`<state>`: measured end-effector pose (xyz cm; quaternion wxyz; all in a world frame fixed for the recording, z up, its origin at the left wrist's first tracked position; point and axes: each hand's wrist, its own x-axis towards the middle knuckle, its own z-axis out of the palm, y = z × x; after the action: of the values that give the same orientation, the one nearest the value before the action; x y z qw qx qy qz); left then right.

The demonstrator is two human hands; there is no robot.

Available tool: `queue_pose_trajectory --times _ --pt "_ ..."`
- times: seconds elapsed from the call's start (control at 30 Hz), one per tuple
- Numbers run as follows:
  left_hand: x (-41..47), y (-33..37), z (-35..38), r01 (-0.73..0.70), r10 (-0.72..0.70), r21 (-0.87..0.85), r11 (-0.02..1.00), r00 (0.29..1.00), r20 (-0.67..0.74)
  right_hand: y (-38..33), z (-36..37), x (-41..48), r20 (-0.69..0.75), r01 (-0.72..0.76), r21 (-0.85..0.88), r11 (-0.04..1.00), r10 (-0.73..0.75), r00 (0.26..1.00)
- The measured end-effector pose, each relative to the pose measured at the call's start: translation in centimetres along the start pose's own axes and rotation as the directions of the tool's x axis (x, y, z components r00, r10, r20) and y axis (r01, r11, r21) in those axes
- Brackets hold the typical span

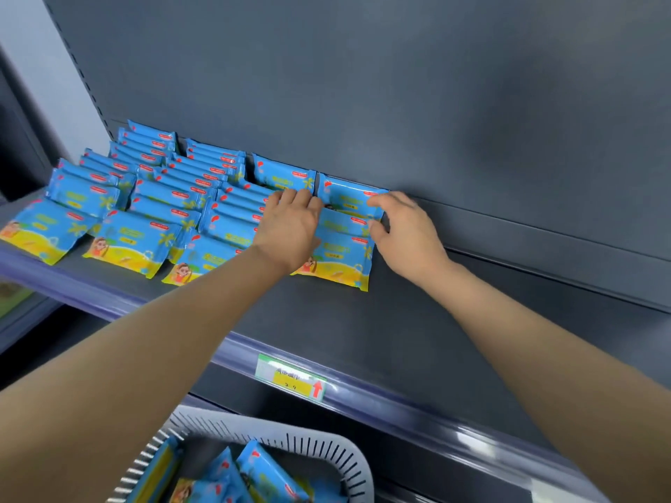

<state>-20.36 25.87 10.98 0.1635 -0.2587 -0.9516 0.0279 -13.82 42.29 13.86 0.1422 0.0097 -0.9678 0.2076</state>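
Shelf-stocking job, and by the looks of it right at the squaring-up step: straightening the short row of packets (pixel 343 230) on the shelf (pixel 417 321), held from both sides.

Gripping the row's one edge with the left hand (pixel 290 226), fingers curled over the top of the rear packets, tips hidden, so can't say how tight. Pinching the other edge with the right hand (pixel 406 230), thumb in front, fingers wrapped behind the rear packet. Puts the row squarely between the two hands, a few packets deep, overlapping like shingles. Rear packet touching the back panel (pixel 363 85) or just shy of it? Can't tell.

Out past the left hand: fuller rows (pixel 152 197) of the same blue packets. Past the right hand: just bare shelf. Well below both hands, under the forearms: a basket (pixel 341 455) with loose packets (pixel 261 473) inside. Between the arms, on the shelf lip: a price tag (pixel 290 379).

Next move, best guess: let go, reach down to the basket, grab another packet and tuck it in at the front of the row. Calls for a light touch with wrappers this slick, easy to knock the leaning stack over. Smart to steady the row with one hand while fetching with the other.
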Motion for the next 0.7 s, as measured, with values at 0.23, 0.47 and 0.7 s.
queue_pose_trajectory --times 0.23,0.47,0.7 --pt "-5.4 -1.7 -7.2 -0.039 -0.004 -0.159 0.986 0.965 -0.262 -6.7 -4.3 -3.4 -0.071 0.065 -0.123 0.99 -0.074 0.995" --pt "-12.5 -2.7 -14.3 -0.117 0.076 -0.052 0.992 0.867 -0.493 -13.0 -8.0 -9.0 -0.234 0.121 -0.199 0.973 -0.167 0.958" --pt "-18.9 -3.4 -19.8 -0.156 0.135 0.028 0.987 0.742 -0.656 -18.0 -10.3 -14.1 -0.344 0.174 -0.258 0.95 -0.259 0.902"
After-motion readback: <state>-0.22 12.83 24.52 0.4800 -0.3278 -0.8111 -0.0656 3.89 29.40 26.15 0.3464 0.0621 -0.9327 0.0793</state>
